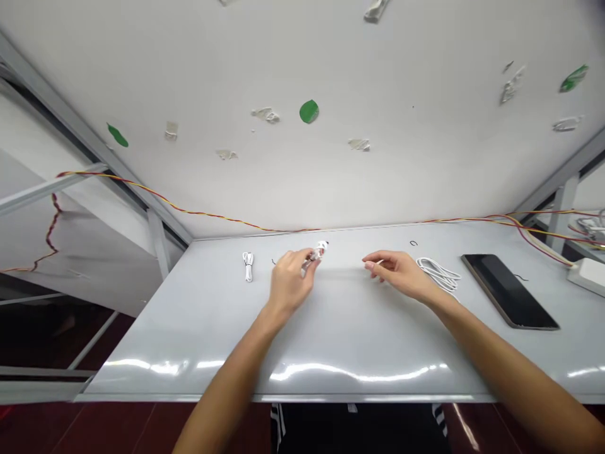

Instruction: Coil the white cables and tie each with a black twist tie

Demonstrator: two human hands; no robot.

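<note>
My left hand (292, 277) is closed around a small white cable bundle (317, 252), held just above the grey table near its middle. To the right, my right hand (394, 272) has its thumb and fingers apart with nothing between them. Beside that hand lies a loosely coiled white cable (439, 275), partly hidden by my right forearm. A tied white cable bundle (248, 267) rests on the table left of my left hand.
A dark phone or tablet (509, 291) lies on the table (331, 353) at the right. Behind it sit a white power strip (588, 275) and red-yellow wires (529, 238). A short black tie (413, 243) lies near the back wall.
</note>
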